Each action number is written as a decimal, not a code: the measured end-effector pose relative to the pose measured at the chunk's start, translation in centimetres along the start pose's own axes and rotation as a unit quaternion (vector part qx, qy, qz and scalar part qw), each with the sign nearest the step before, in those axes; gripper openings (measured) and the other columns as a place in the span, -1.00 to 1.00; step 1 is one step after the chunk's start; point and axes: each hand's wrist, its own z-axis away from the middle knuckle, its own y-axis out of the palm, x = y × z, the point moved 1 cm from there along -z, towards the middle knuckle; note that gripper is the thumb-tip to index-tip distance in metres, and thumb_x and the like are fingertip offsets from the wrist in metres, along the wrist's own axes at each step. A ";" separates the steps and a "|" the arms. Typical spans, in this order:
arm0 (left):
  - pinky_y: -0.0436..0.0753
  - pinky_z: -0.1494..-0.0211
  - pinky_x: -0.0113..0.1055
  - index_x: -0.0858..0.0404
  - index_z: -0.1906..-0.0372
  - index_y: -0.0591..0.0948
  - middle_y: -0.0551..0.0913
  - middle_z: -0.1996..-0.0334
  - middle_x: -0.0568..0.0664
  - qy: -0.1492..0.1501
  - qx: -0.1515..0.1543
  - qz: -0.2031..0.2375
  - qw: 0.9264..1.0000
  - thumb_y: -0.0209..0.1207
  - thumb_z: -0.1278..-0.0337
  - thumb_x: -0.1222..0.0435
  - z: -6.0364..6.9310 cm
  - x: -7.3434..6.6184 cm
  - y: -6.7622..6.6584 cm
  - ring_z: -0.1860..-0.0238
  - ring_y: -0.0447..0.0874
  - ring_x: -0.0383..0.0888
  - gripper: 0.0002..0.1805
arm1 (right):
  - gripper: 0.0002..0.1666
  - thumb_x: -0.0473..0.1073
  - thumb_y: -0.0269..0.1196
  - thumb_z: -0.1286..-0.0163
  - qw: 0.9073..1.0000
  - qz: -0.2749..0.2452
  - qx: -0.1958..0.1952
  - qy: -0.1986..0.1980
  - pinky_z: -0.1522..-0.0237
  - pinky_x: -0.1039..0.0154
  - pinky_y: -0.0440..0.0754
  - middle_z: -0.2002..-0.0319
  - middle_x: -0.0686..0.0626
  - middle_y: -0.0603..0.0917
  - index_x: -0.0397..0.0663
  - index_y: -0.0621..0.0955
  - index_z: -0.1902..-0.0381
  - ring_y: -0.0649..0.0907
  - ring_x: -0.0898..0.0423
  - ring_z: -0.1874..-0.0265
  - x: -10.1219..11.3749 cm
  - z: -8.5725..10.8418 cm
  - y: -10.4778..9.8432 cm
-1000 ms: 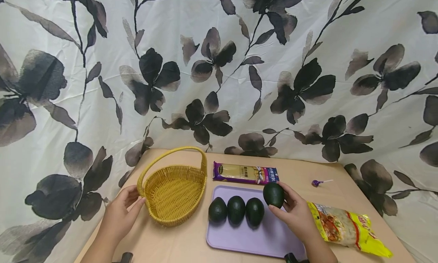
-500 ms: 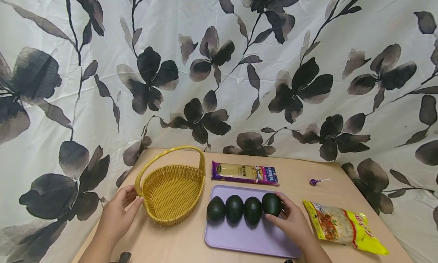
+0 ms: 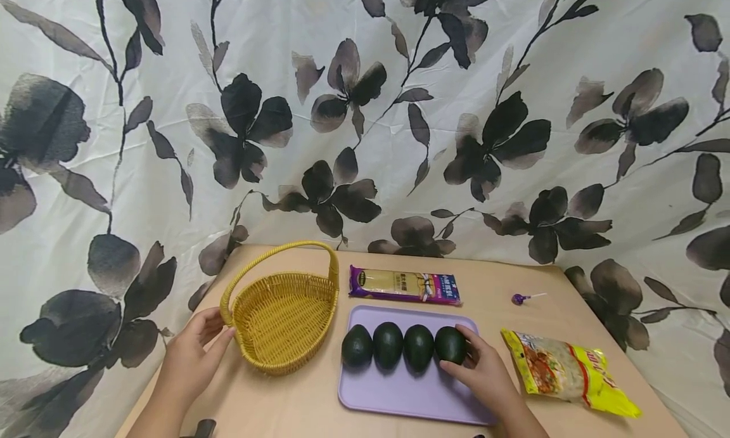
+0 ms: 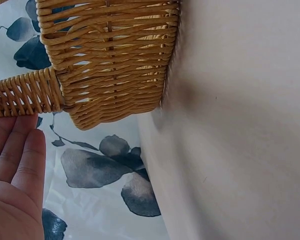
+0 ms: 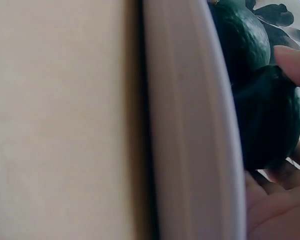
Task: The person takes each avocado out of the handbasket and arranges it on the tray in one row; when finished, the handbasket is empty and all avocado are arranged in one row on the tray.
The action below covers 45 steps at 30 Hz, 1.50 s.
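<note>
A yellow wicker basket (image 3: 285, 321) with a tall arched handle stands at the left of the table. My left hand (image 3: 191, 355) holds it at the near foot of its handle, thumb toward the rim; in the left wrist view its fingers (image 4: 27, 160) touch the handle's woven base. On a lilac tray (image 3: 410, 397) several dark green avocados stand in a row. My right hand (image 3: 481, 368) grips the rightmost avocado (image 3: 450, 346) between thumb and fingers, at the row's end. In the right wrist view the tray's rim covers part of that avocado (image 5: 270, 120).
A purple pasta packet (image 3: 405, 286) lies behind the tray. To the right are a purple lollipop (image 3: 519, 298) and a yellow bag of noodles (image 3: 570, 371). A floral curtain (image 3: 365, 121) hangs along the table's back edge.
My right hand has lowered the avocado from above the tray's right side into the row beside the others. The left hand stays at the basket. The whole view has shifted slightly.
</note>
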 end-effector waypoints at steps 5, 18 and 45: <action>0.44 -0.11 -0.90 0.32 -0.19 0.54 0.72 -0.04 0.16 -0.004 0.000 0.000 1.000 0.37 -0.27 0.36 0.1 0.1 -0.1 -0.03 0.35 -0.80 -0.57 | 0.09 -0.07 0.64 -0.07 1.000 0.013 0.011 0.002 -0.37 -0.02 0.55 -0.42 -0.32 0.46 -0.05 0.37 -0.50 0.49 -0.27 -0.39 -0.3 -0.1 0.2; 0.42 -0.09 -0.92 0.32 -0.21 0.52 0.71 -0.07 0.17 -0.025 0.005 -0.021 0.999 0.37 -0.29 0.32 0.3 0.0 -0.5 -0.10 0.70 -0.14 -0.55 | 0.17 -0.12 0.69 0.05 0.999 0.014 0.031 -0.001 -0.36 -0.08 0.55 -0.47 -0.31 0.38 0.03 0.36 -0.50 0.47 -0.38 -0.37 -0.4 -0.2 0.8; 0.39 -0.10 -0.94 0.31 -0.23 0.51 0.70 -0.09 0.16 -0.022 0.012 -0.023 0.999 0.36 -0.29 0.32 0.1 0.1 -0.4 -0.11 0.70 -0.06 -0.54 | -0.12 -0.17 0.51 -0.25 0.999 0.025 0.010 -0.019 -0.41 -0.09 0.48 -0.43 -0.31 0.46 -0.11 0.40 -0.48 0.48 -0.32 -0.39 1.7 0.2 -0.4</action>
